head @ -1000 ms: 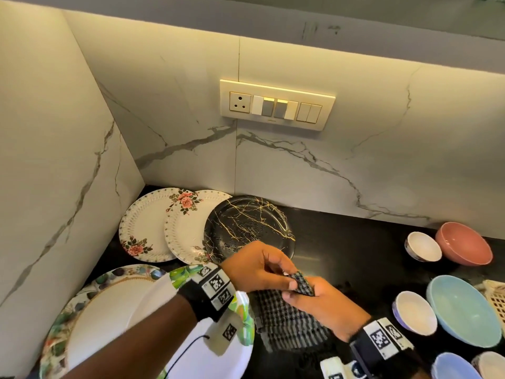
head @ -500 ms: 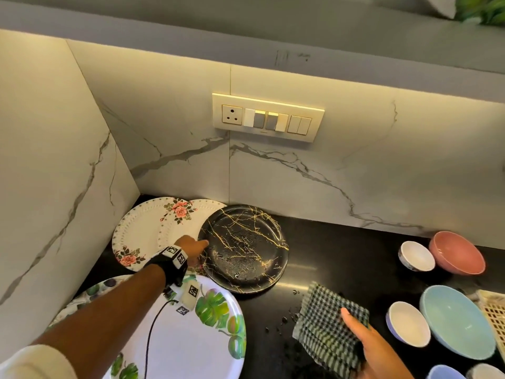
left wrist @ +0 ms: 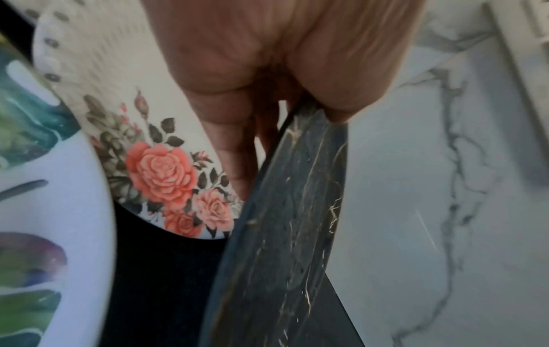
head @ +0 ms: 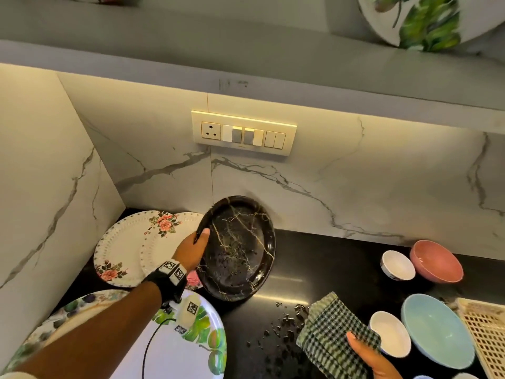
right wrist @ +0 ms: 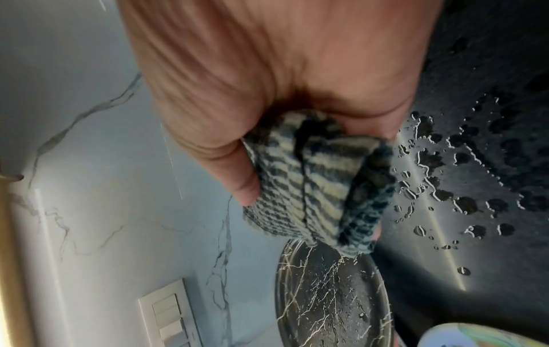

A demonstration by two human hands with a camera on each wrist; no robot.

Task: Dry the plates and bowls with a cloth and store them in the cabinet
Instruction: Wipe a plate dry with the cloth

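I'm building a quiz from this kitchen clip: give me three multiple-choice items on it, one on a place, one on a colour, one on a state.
1. Where is the leaf-print plate seen at the top?
A. in the cabinet above
B. in the basket
C. under the pink bowl

2. What colour is the plate in the left hand?
A. pink
B. black with gold veins
C. plain white

3. How is the black plate held?
A. flat on the counter
B. tilted up by its rim
C. stacked under bowls

Answers: 1 A, it sits above the counter; 2 B, gold veins show; 3 B, the thumb grips its rim while the right hand holds the checked cloth.

Black wristband [head: 169, 280] with white coded tags, black cable [head: 147, 343] trailing.
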